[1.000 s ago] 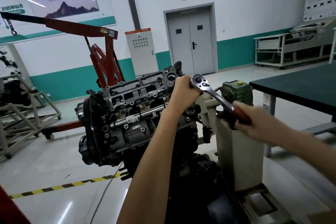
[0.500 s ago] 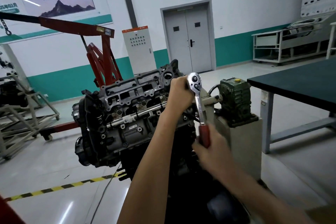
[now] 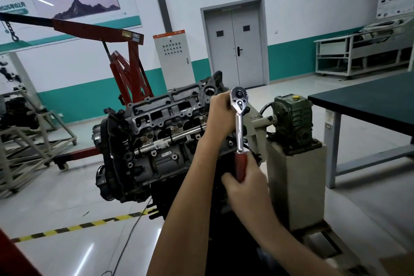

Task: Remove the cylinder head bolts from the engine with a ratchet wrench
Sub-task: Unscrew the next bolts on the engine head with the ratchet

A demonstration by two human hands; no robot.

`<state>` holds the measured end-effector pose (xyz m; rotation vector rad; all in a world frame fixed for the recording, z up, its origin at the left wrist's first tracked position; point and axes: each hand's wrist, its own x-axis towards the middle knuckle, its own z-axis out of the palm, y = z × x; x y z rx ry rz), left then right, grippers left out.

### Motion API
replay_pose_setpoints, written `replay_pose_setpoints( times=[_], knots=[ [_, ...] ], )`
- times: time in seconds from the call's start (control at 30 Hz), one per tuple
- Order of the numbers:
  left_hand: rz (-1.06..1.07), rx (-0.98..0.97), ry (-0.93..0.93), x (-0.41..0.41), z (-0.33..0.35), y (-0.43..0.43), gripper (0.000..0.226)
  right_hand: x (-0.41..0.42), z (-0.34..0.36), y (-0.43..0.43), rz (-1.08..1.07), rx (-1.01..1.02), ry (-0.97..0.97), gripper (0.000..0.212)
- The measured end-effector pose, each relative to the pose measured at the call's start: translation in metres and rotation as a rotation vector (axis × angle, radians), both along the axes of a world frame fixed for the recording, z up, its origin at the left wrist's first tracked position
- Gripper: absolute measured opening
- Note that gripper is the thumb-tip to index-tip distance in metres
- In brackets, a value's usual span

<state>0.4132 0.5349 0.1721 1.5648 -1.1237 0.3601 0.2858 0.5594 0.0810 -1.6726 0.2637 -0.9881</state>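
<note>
Head view: our left hand (image 3: 220,116) grips behind the head of the ratchet wrench (image 3: 239,132) at the right end of the engine (image 3: 161,132). Our right hand (image 3: 246,184) clasps the red handle. The bolt is hidden. We should hold the socket square and sweep smoothly.

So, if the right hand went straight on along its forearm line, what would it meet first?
Probably the left forearm, then the engine behind it; depth is unclear. The right hand grips the ratchet wrench by its red handle.
</note>
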Motion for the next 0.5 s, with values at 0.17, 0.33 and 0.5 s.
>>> replay_pose_setpoints(
  times=[0.17,0.33,0.5],
  knots=[
    [-0.022,0.059,-0.032,0.001,0.004,0.002,0.031,-0.027,0.012,-0.066,0.057,-0.370,0.216,0.030],
    [-0.044,0.115,-0.055,0.000,0.009,0.002,0.025,-0.053,0.061,-0.143,0.033,-0.849,0.355,0.034],
    [-0.004,-0.012,-0.058,-0.004,-0.002,-0.003,0.029,-0.036,0.012,-0.084,-0.056,-0.417,0.265,0.030]
  ],
)
